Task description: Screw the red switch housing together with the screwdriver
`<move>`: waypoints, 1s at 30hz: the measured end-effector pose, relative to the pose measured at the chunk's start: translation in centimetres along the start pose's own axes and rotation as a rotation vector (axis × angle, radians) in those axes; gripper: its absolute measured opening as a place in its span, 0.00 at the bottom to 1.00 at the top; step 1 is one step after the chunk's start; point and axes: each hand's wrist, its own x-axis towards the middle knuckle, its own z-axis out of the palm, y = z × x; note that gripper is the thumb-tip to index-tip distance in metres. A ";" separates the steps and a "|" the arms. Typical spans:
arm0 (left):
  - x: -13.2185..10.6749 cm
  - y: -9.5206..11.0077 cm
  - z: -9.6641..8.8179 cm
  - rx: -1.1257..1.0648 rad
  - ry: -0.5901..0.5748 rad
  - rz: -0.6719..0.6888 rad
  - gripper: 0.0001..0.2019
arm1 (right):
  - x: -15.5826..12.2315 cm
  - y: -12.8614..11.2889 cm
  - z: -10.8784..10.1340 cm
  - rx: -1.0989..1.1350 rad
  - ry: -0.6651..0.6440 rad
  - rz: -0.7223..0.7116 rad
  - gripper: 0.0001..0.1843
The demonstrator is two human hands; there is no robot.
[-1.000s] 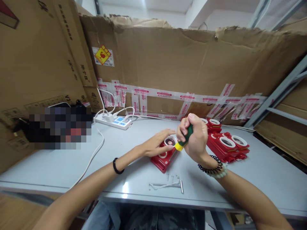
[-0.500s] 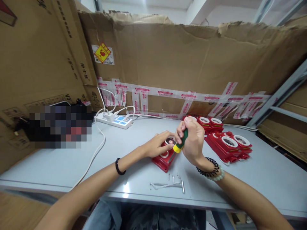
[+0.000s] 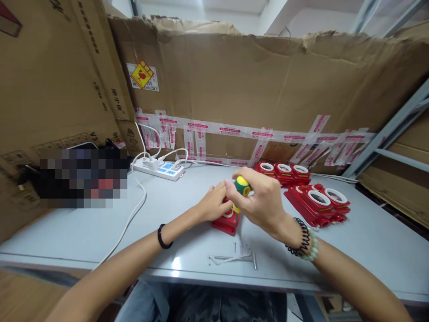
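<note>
A red plastic unit (image 3: 228, 222) lies on the grey table (image 3: 80, 228) in front of me. My left hand (image 3: 214, 203) is closed over its near-left part and holds it down. My right hand (image 3: 259, 201) grips a green and yellow screwdriver (image 3: 241, 186) that stands upright over the unit, its yellow butt end pointing up between my fingers. The tip is hidden behind my hands. A few loose screws (image 3: 240, 247) and a small metal bar (image 3: 254, 260) lie just in front of the unit.
Several more red units with white rings (image 3: 313, 200) lie at the right. A white power strip (image 3: 159, 169) with cables sits at the back left. Taped cardboard walls (image 3: 254, 89) enclose the table; a metal shelf frame (image 3: 389, 134) stands at the right.
My right hand has turned the screwdriver from a slanted grip to upright and shifted left over the unit. My left hand has curled from flat fingers to a closed hold.
</note>
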 end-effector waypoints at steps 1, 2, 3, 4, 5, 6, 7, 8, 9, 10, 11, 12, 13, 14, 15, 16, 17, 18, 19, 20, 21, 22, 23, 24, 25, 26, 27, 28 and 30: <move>0.0 0.0 0.0 0.007 -0.001 -0.002 0.11 | 0.4 -0.2 -0.6 -0.190 -0.058 0.007 0.15; 0.0 -0.1 0.0 0.021 -0.005 0.003 0.11 | 0.9 -0.3 -1.1 -0.335 -0.123 0.023 0.16; 0.0 -0.1 0.0 0.035 -0.010 0.012 0.11 | 1.3 -0.4 -1.5 -0.428 -0.186 0.033 0.16; 0.1 -0.2 0.1 0.046 -0.009 0.015 0.11 | 1.8 -0.4 -1.9 -0.459 -0.258 0.024 0.15; 0.1 -0.3 0.1 0.050 -0.004 0.020 0.11 | 2.1 -0.4 -2.3 -0.444 -0.330 0.004 0.13; 0.1 -0.4 0.1 0.046 0.001 0.027 0.10 | 2.5 -0.3 -2.6 -0.397 -0.398 -0.022 0.11; 0.1 -0.5 0.2 0.035 0.009 0.038 0.10 | 2.7 -0.2 -3.0 -0.335 -0.460 -0.050 0.09; 0.1 -0.5 0.2 0.022 0.017 0.048 0.10 | 3.0 -0.1 -3.4 -0.271 -0.516 -0.074 0.08; 0.1 -0.6 0.3 0.012 0.026 0.054 0.10 | 3.2 0.1 -3.8 -0.215 -0.568 -0.095 0.08; 0.1 -0.6 0.3 0.005 0.032 0.055 0.10 | 3.4 0.2 -4.2 -0.164 -0.620 -0.119 0.08; 0.1 -0.6 0.3 0.002 0.035 0.049 0.10 | 3.6 0.3 -4.6 -0.121 -0.675 -0.152 0.08; 0.1 -0.5 0.2 0.003 0.035 0.039 0.11 | 3.8 0.3 -5.0 -0.092 -0.729 -0.184 0.08; 0.0 -0.4 0.2 0.008 0.032 0.028 0.12 | 3.9 0.3 -5.2 -0.085 -0.775 -0.211 0.09; 0.0 -0.3 0.1 0.016 0.028 0.019 0.12 | 4.1 0.3 -5.4 -0.112 -0.800 -0.225 0.09; 0.0 -0.1 0.0 0.028 0.023 0.011 0.13 | 4.2 0.1 -5.4 -0.179 -0.801 -0.224 0.10; 0.0 0.0 0.0 0.043 0.018 0.006 0.14 | 4.3 0.0 -5.3 -0.278 -0.782 -0.210 0.11; 0.0 0.1 -0.1 0.060 0.010 0.000 0.14 | 4.5 -0.3 -5.1 -0.392 -0.749 -0.189 0.13; 0.0 0.2 -0.1 0.079 0.000 -0.009 0.14 | 4.6 -0.5 -4.9 -0.494 -0.716 -0.173 0.15; 0.0 0.2 -0.1 0.101 -0.010 -0.022 0.13 | 4.7 -0.7 -4.7 -0.565 -0.697 -0.163 0.17; 0.0 0.2 -0.1 0.121 -0.020 -0.036 0.13 | 4.8 -0.9 -4.5 -0.599 -0.701 -0.154 0.19; 0.0 0.2 -0.1 0.139 -0.028 -0.047 0.13 | 4.9 -1.1 -4.5 -0.593 -0.726 -0.148 0.19; 0.0 0.1 -0.1 0.151 -0.031 -0.053 0.13 | 5.0 -1.3 -4.6 -0.556 -0.761 -0.150 0.18; 0.0 0.1 -0.1 0.157 -0.030 -0.053 0.13 | 5.1 -1.4 -4.8 -0.498 -0.799 -0.164 0.15; 0.0 0.1 -0.1 0.159 -0.028 -0.049 0.13 | 5.1 -1.5 -5.2 -0.430 -0.836 -0.189 0.12; 0.0 0.0 -0.1 0.159 -0.027 -0.045 0.14 | 5.1 -1.5 -5.6 -0.365 -0.866 -0.220 0.10; 0.0 0.1 -0.1 0.159 -0.027 -0.042 0.14 | 5.0 -1.4 -5.9 -0.312 -0.889 -0.248 0.07; 0.0 0.1 -0.1 0.160 -0.027 -0.041 0.14 | 4.9 -1.3 -6.2 -0.277 -0.906 -0.261 0.05; 0.0 0.2 -0.2 0.159 -0.027 -0.041 0.15 | 4.8 -1.0 -6.3 -0.269 -0.912 -0.248 0.04; -0.1 0.3 -0.2 0.155 -0.032 -0.046 0.15 | 4.6 -0.4 -6.0 -0.326 -0.854 -0.172 0.05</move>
